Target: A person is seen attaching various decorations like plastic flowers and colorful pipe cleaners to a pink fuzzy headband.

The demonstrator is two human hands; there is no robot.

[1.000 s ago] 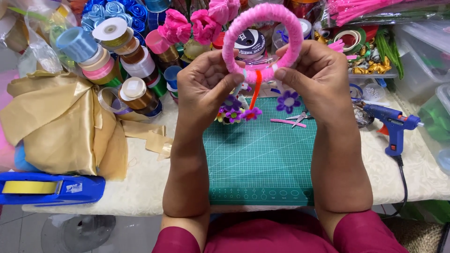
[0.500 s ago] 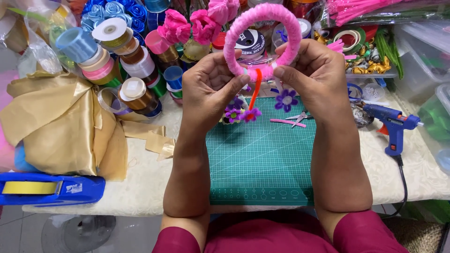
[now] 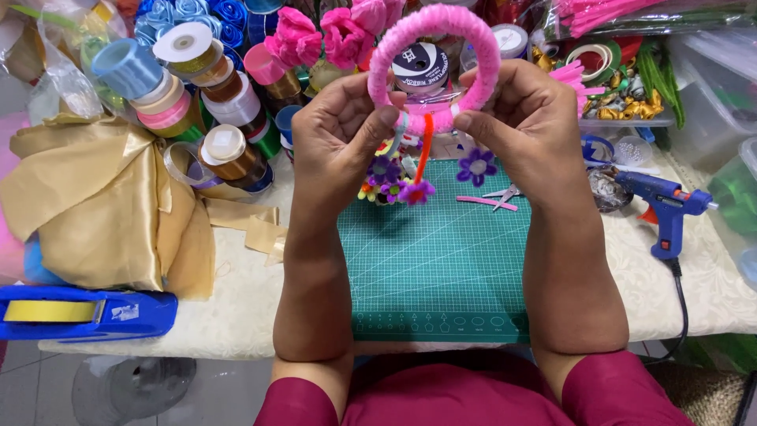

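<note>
Above the green cutting mat (image 3: 441,252), both hands hold a pink fuzzy ring (image 3: 434,63) upright at its lower edge. Left hand (image 3: 339,134) has its grip clamped on the ring's bottom left, thumb pressing in; right hand (image 3: 528,118) is clamped on the bottom right, steadying it so the orange stem (image 3: 423,150) hangs free below. Small purple flowers (image 3: 415,191) dangle under both grips. A blue glue gun (image 3: 666,209) lies on the counter (image 3: 236,308), right of the right hand; ribbon spools (image 3: 189,79) crowd left of the left hand.

A green cutting mat (image 3: 441,260) lies on the desk (image 3: 236,308). A blue glue gun (image 3: 666,209) rests to the right. Gold cloth (image 3: 95,205), ribbon rolls (image 3: 189,87) and a blue tape holder (image 3: 79,313) sit on the left.
</note>
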